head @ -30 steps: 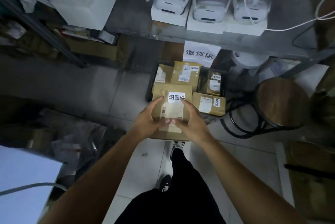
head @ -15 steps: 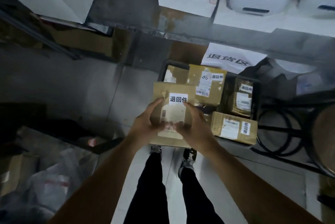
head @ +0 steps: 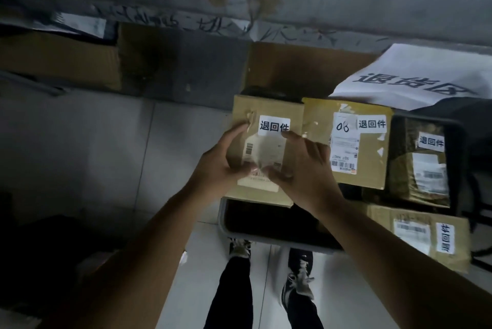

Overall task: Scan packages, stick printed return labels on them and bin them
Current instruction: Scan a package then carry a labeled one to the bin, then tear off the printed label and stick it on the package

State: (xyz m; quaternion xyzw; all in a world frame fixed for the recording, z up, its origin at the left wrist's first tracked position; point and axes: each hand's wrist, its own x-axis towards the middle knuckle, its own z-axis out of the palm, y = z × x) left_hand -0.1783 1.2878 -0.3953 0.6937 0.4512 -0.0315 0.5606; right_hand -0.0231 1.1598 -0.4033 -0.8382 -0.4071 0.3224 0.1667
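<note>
Grey floor tiles and the underside of a worn metal shelf fill the dim view, with a white paper sign (head: 415, 78) hanging at two o'clock. Below it sits a dark bin (head: 277, 233) that already holds three labelled boxes: one (head: 367, 169) at three o'clock, another (head: 418, 166) further right, and a third (head: 420, 238) at four o'clock. Compared with a second ago the view has dropped and closed in, and the carried box (head: 266, 110) has come down from in front of the body to sit over the bin's near left corner, just beside the three-o'clock box; I judge this is the binning step, nearly complete, with only the release left. Whether the box already rests on something inside cannot be told. The left hand (head: 218, 166) grips its left side, fingers reaching up the top face and thumb across the shipping slip (head: 263, 153). The right hand (head: 306, 169) grips the right side, thumb likewise on the slip. The box is plain brown cardboard, taped and a little creased, its white return label (head: 274, 125) stuck at the far edge of the top.
</note>
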